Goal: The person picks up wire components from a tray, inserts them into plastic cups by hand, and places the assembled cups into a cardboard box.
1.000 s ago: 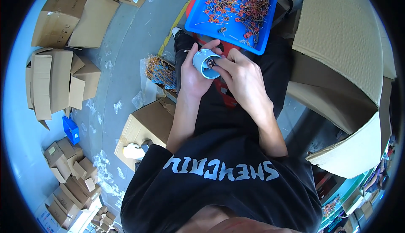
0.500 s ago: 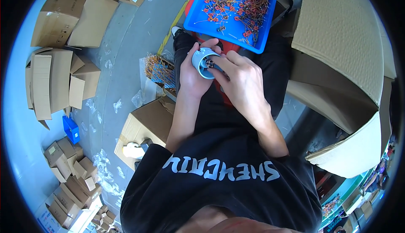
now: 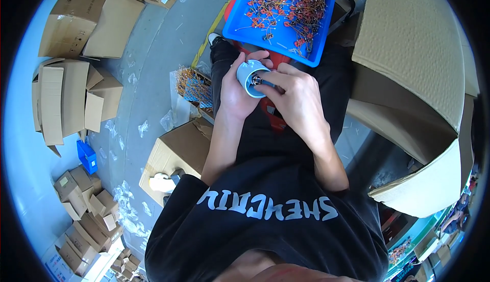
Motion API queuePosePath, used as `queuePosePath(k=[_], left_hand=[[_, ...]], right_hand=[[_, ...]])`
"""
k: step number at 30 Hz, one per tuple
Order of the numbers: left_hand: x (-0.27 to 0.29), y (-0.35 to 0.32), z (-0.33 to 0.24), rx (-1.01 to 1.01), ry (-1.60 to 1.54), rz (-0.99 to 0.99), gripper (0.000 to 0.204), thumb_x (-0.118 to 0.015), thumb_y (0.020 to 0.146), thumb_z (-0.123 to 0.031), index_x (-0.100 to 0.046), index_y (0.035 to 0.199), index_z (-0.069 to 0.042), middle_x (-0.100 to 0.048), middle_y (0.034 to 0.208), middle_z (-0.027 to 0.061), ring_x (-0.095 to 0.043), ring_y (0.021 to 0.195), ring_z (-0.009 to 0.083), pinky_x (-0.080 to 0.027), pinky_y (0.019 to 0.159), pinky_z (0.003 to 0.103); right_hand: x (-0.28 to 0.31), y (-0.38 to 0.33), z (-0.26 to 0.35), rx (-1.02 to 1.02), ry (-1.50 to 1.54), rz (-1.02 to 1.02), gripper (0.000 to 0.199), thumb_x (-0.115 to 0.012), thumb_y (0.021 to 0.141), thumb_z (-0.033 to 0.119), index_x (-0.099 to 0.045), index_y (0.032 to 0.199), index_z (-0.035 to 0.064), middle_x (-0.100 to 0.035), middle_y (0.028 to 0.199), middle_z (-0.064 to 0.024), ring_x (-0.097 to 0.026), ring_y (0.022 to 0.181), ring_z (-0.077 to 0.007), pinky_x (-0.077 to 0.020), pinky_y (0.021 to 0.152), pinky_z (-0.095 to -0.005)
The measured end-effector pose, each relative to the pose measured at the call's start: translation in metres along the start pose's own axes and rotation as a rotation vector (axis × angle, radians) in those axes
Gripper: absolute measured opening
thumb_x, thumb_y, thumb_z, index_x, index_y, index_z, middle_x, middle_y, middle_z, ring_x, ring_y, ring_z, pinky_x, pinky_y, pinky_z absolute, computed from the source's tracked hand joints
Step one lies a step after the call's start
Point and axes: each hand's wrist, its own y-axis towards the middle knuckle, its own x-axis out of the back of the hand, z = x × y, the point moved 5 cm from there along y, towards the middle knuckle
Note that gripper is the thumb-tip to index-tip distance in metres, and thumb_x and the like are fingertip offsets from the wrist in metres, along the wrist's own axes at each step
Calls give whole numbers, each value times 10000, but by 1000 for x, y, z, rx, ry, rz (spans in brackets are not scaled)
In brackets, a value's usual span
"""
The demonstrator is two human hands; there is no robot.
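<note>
My left hand [image 3: 234, 97] is wrapped round a pale blue-grey, cup-shaped cylindrical housing [image 3: 246, 70], its open end tilted toward me and to the right. Inside the opening sits a small dark round part with a shiny metallic look [image 3: 256, 80]. The thumb and fingers of my right hand [image 3: 302, 97] reach into the mouth of the housing and pinch at this part. Its far side is hidden by the housing wall and my fingertips. Just beyond my hands, a blue tray [image 3: 238, 22] holds many small red and dark parts with thin wires.
A large open cardboard box [image 3: 408, 42] stands close on my right. By my left leg lies a heap of orange-wired parts [image 3: 193, 85], with a closed carton [image 3: 178, 146] nearer me. More cartons [image 3: 71, 98] and plastic scraps [image 3: 127, 210] lie along the left.
Both hands and the housing have shifted slightly to the right and nearer. The housing's mouth has turned a little, and my right fingers stay in it at the dark part.
</note>
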Motion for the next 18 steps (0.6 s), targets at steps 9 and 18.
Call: queuePosePath(k=[9, 18], left_hand=[[0, 0, 3, 101, 74, -66, 485, -308, 1000, -393, -552, 1142, 2, -631, 1018, 122, -620, 943, 230, -506, 795, 356], [-1, 0, 7, 159, 164, -33, 497, -276, 1001, -393, -550, 1124, 4, -626, 1013, 134, -645, 827, 240, -549, 602, 392]], right_hand=[[2, 4, -10, 21, 30, 64, 200, -750, 657, 44, -722, 855, 48, -601, 722, -101, -606, 625, -263, -480, 575, -344], [6, 9, -10, -38, -78, 171, 178, -740, 660, 75, -724, 837, 68, -618, 730, -90, -621, 657, -270, -494, 616, -362]])
